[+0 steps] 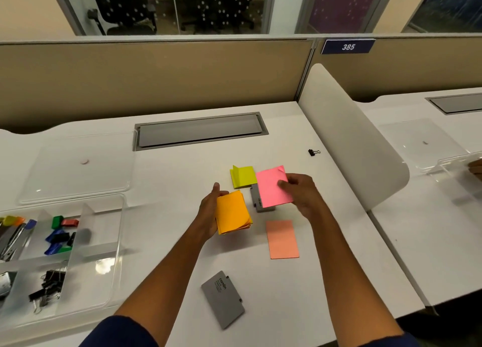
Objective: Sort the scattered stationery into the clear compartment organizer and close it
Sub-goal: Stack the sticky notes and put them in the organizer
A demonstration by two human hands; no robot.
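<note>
White office desk [182,242]. Left hand [208,213] grips orange notes [233,212]; right hand [300,193] pinches pink notes [272,190] alongside. Stack squarely before carrying to the organizer [114,242].

4 note pads [233,212], 2 grey boxes [223,298]

Left hand [208,211] grips orange notes [233,212]; right hand [302,190] pinches pink note [271,190].

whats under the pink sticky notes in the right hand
A grey box marked camlin lies on the desk beneath the pink sticky notes that the right hand pinches. Only its left edge and near end show; the rest is covered by the pink pad.
</note>
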